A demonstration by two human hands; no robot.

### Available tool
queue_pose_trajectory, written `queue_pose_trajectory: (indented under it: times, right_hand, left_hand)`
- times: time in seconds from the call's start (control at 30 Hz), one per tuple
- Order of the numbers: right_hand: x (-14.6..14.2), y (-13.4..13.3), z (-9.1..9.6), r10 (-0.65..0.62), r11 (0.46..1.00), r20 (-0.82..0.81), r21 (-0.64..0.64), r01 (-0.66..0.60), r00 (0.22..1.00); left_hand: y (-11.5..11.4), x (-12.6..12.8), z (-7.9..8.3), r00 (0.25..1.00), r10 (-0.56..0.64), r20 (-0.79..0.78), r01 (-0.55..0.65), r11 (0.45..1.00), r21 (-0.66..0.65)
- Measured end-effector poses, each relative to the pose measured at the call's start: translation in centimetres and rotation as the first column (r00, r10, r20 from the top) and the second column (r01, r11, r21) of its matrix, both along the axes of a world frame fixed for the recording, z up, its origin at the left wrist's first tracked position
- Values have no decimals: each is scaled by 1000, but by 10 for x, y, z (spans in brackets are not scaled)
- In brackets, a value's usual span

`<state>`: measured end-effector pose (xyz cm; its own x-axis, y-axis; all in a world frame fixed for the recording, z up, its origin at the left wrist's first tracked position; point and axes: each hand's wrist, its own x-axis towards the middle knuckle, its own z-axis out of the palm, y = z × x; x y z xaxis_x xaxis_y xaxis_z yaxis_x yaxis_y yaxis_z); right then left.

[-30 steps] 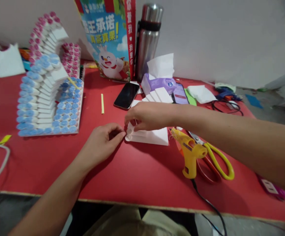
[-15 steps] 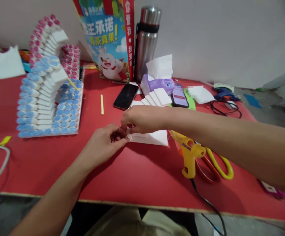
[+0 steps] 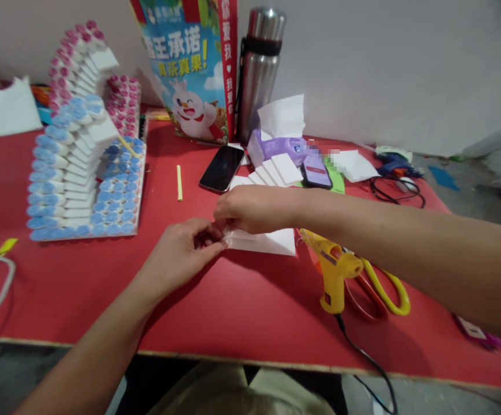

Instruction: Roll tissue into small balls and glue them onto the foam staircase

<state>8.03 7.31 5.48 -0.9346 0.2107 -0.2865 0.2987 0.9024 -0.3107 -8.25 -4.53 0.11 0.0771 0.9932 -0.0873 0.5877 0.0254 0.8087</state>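
Note:
A flat white card (image 3: pixel 271 242) lies on the red table in front of me, partly under my right hand. My left hand (image 3: pixel 189 245) is closed at the card's left end, thumb and fingertips pinching its edge. From the right, my right hand (image 3: pixel 250 210) reaches across above the card. Its fingers are bent downward and pressed together close to the left fingertips; whatever they grip is hidden behind the hand. A yellow glue gun (image 3: pixel 334 268) rests just right of the card, its nozzle pointing toward it.
Scissors with yellow and red handles (image 3: pixel 388 288) lie beside the glue gun. Several white pieces (image 3: pixel 278 171), a dark phone (image 3: pixel 222 168), a lit phone (image 3: pixel 316 172) and a purple tissue pack (image 3: pixel 278 148) sit behind. A blue-and-white model (image 3: pixel 72 178) stands left; a steel flask (image 3: pixel 261 75) stands behind.
Both hands stay at the card's left end, with only a very slight shift of the right fingers. The camera view has moved a little.

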Motion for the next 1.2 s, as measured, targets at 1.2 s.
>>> queue_pose_trajectory:
  times: [1.2]
  right_hand:
    - [-1, -11, 13, -29, 995, 76, 96, 21, 997]
  left_hand:
    - [0, 0, 0, 992, -80, -93, 85, 995, 53]
